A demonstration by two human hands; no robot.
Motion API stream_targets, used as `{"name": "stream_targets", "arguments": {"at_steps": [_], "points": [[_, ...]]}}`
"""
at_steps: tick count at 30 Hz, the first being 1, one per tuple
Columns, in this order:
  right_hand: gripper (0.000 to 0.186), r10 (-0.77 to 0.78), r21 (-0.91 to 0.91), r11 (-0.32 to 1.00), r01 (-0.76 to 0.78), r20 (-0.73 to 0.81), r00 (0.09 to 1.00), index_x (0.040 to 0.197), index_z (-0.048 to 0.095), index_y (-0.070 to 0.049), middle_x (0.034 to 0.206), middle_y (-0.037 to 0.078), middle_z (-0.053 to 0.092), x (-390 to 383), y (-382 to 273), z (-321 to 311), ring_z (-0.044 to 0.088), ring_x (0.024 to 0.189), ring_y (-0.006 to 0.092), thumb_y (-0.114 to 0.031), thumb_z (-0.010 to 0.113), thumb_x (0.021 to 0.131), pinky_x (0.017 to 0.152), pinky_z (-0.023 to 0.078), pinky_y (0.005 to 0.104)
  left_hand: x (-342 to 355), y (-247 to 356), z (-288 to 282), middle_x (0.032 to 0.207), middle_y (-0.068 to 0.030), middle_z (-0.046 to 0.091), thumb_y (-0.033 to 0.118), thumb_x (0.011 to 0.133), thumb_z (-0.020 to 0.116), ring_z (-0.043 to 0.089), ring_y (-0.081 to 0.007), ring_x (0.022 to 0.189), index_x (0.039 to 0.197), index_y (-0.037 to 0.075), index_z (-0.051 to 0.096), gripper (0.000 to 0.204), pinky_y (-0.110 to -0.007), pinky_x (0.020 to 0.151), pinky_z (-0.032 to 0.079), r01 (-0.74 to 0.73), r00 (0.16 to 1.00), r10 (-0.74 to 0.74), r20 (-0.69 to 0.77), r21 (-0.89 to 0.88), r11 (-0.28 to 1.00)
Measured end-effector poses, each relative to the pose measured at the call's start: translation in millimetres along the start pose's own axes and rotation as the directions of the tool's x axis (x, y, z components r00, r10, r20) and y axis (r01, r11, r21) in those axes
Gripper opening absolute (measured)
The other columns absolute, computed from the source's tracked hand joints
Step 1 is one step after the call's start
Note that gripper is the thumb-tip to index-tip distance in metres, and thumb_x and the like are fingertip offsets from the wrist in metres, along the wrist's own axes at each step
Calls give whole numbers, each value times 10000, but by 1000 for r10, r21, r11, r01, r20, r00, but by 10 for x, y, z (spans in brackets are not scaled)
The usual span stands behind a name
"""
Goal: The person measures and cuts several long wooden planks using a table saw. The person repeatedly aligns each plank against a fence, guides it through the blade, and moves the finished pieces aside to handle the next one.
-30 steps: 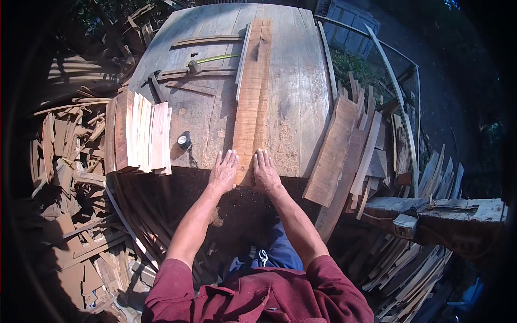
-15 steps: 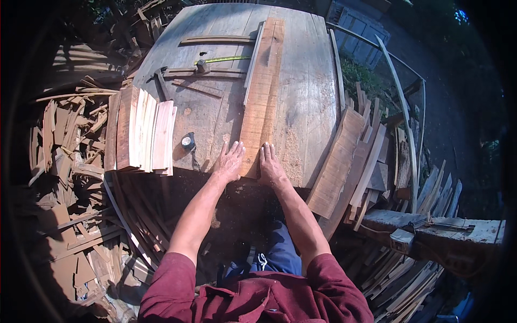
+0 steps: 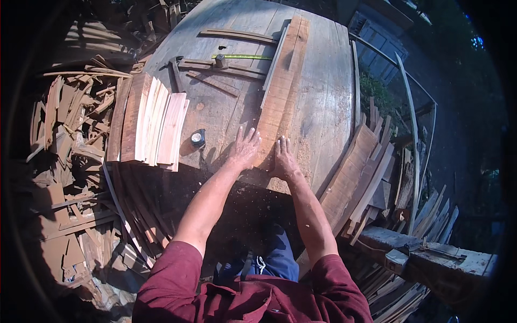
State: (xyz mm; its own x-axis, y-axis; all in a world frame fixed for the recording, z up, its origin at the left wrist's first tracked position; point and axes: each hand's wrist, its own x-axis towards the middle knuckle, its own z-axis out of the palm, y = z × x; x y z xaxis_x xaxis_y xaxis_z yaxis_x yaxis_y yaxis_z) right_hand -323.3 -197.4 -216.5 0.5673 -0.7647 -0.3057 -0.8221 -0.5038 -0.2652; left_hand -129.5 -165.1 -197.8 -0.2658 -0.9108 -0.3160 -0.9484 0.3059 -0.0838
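A long brown wooden board lies lengthwise on a worn plank table, with its near end between my hands. My left hand rests on its left edge, fingers stretched and slightly spread. Against the right side sits my right hand, palm down, fingers extended. Neither hand is wrapped round anything. A thin pale strip runs beside the board's far left edge. Left of my left hand stands a small round dark-and-white object. Sawdust is scattered right of the board.
A hammer, narrow wooden strips and a yellow measuring tape lie farther left. Stacked cut boards stand at the table's left edge. Planks lean at the right. Scrap wood heaps up at far left.
The whole view has shifted, so the table appears farther right. The board has slid slightly away from the table's front edge, with both hands still at its near end.
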Motion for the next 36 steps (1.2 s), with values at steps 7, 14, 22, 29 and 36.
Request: {"name": "stream_targets", "arguments": {"at_steps": [7, 14, 22, 29, 36], "points": [[1029, -62, -59, 996, 60, -28, 998, 1510, 210, 174, 1607, 383, 147, 287, 109, -25, 151, 1514, 510, -194, 792, 746, 1257, 238, 472, 289, -123, 91, 1620, -127, 359, 371, 693, 858, 210, -315, 1549, 1508, 49, 441, 971, -666, 1234, 58, 17, 998, -14, -65, 46, 999], [1040, -129, -336, 938, 86, -110, 986, 1513, 222, 166, 1614, 356, 177, 620, 605, 188, 152, 1526, 479, -183, 812, 730, 1265, 217, 478, 684, -132, -143, 1631, -111, 338, 459, 661, 875, 189, -318, 1554, 1520, 54, 423, 1052, -717, 1208, 29, -8, 996, 20, -86, 132, 991], [1083, -28, -96, 995, 7, -221, 975, 1517, 231, 148, 1611, 356, 177, 861, 863, 75, 180, 1518, 484, -205, 828, 685, 1266, 225, 461, 1040, -156, -523, 1636, -94, 328, 527, 636, 863, 199, -350, 1546, 1536, 82, 407, 1102, -750, 1185, 74, -55, 997, 44, 66, 186, 981], [629, -12, 48, 999, 18, -126, 992, 1551, 272, 65, 1657, 237, 206, 1067, 753, -238, 216, 1532, 415, -103, 458, 974, 1212, 330, 484, 1217, -332, -621, 1630, -110, 340, 540, 657, 847, 212, -371, 1537, 1533, 67, 408, 1088, -778, 1165, 46, -47, 991, 9, 137, 277, 960], [610, -52, 83, 994, 75, -250, 967, 1532, 317, 68, 1648, 230, 242, 1305, 945, -221, 241, 1526, 406, -120, 455, 968, 1232, 303, 450, 1499, -375, -671, 1641, -115, 317, 544, 692, 822, 210, -381, 1534, 1540, 47, 392, 1073, -808, 1142, 20, -22, 981, -38, 189, 307, 951]]}}
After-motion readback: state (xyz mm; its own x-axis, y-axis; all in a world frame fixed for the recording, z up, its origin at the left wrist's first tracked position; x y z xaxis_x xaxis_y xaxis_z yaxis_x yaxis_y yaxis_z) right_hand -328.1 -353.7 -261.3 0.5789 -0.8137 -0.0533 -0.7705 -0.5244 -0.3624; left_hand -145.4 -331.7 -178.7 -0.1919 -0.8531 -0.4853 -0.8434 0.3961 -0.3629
